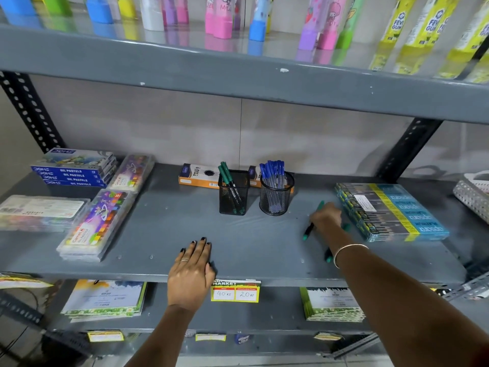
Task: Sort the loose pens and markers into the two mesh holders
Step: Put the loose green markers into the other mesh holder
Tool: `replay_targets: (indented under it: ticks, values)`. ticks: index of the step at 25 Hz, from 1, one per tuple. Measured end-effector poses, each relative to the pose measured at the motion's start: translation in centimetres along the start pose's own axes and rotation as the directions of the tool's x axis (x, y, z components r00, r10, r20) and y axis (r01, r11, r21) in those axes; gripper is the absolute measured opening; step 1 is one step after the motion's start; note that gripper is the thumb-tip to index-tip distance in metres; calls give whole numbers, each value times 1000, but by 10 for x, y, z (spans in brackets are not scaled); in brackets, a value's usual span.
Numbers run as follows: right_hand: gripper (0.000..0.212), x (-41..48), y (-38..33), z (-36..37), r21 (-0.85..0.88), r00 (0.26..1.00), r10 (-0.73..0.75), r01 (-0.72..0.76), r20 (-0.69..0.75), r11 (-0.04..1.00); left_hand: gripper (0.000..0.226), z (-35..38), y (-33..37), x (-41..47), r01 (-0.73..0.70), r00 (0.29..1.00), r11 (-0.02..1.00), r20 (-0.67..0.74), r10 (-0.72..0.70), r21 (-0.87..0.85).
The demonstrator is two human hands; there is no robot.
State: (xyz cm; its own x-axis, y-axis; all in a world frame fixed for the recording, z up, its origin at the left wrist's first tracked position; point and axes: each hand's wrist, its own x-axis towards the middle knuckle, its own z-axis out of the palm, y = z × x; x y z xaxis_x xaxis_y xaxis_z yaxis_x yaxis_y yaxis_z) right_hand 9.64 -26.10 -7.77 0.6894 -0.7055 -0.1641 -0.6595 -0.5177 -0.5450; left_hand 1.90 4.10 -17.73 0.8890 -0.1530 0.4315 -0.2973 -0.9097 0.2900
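Note:
Two black mesh holders stand mid-shelf. The square holder (233, 193) contains green-capped markers; the round holder (276, 195) is packed with several blue pens. My right hand (326, 215) reaches to the right of them and is closed around a green marker (308, 231) whose ends stick out above and below the fist. Another green-tipped marker (328, 256) lies on the shelf, partly hidden under my right forearm. A further green one (345, 226) shows blurred beside my hand. My left hand (191, 271) rests flat on the shelf's front edge, fingers apart, holding nothing.
The grey metal shelf (172, 223) carries oil pastel boxes (72, 170) and crayon packs (95, 223) at the left, an orange pen box (197, 177) behind the holders, pencil packs (391, 210) at the right and a white basket (472, 194) at the far right. An upper shelf (238, 72) overhangs.

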Motion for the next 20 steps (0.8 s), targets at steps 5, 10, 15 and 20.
replay_targets:
  ticks: [5, 10, 15, 20]
  values:
    - [28, -10, -57, -29, 267, 971, -159, 203, -178, 942, 50, 0, 0, -1, 7, 1000, 1000, 5, -7, -5]
    - [25, -35, -145, -22, 310, 878, -409, 471, -248, 826, 50, 2, -3, -1, 18, 999, 1000, 44, -17, -13]
    - [20, -43, -177, 25, 63, 800, -596, 600, -71, 798, 49, 4, -2, -1, 15, 1000, 999, 12, -14, -36]
    - [28, -49, -185, 54, -141, 806, -577, 591, 130, 794, 49, 7, -3, -1, 0, 1000, 1000, 11, 0, -28]
